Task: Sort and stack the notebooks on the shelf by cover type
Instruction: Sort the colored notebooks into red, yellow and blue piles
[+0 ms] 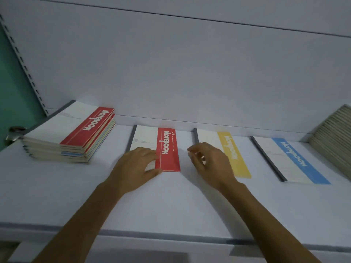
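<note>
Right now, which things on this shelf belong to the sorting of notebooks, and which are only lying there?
Belong to the job: mixed stack; red notebook under the left hand; yellow notebook; blue notebook; right hand, empty.
Lying about: metal object, left edge; beige ribbed stack, far right, unclear what.

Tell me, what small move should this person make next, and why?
The left hand rests on the top red notebook, a second red cover sticks out at its right edge, and the right hand hovers empty beside it; so probably nudge that edge flush.
</note>
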Action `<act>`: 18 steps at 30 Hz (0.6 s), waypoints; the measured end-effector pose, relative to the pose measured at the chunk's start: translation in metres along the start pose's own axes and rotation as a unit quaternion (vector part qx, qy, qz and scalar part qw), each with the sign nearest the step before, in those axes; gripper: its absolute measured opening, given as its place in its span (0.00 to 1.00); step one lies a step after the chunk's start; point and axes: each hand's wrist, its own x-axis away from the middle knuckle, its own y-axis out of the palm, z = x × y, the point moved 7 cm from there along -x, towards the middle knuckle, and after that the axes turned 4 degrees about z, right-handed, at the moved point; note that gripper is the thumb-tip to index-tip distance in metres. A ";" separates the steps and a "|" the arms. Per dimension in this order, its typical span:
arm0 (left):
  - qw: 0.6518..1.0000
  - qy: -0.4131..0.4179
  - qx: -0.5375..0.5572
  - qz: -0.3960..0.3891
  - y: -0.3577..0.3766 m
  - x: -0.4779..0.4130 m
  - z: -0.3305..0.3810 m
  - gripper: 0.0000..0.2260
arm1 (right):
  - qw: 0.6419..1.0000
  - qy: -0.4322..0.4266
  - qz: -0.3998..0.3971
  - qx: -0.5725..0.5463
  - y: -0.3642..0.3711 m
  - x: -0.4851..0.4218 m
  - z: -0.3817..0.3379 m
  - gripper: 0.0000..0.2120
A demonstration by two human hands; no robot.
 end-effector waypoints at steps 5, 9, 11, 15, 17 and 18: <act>0.996 -0.038 0.049 0.069 -0.030 0.034 -0.010 0.20 | 0.990 -0.010 -0.055 -0.126 0.032 -0.015 -0.065 0.07; 0.989 -0.063 0.074 0.111 -0.075 0.066 -0.038 0.18 | 0.961 0.043 -0.085 -0.261 0.061 -0.025 -0.106 0.06; 0.986 -0.078 0.084 0.121 -0.096 0.078 -0.054 0.20 | 0.947 0.081 -0.092 -0.297 0.079 -0.032 -0.127 0.06; 0.975 -0.116 0.153 0.115 -0.122 0.095 -0.095 0.21 | 0.909 0.218 -0.088 -0.346 0.123 -0.045 -0.161 0.14; 0.962 -0.140 0.200 0.126 -0.130 0.101 -0.119 0.19 | 0.889 0.273 -0.081 -0.359 0.142 -0.054 -0.177 0.23; 0.954 -0.151 0.223 0.131 -0.132 0.103 -0.130 0.17 | 0.877 0.294 -0.074 -0.373 0.150 -0.060 -0.184 0.26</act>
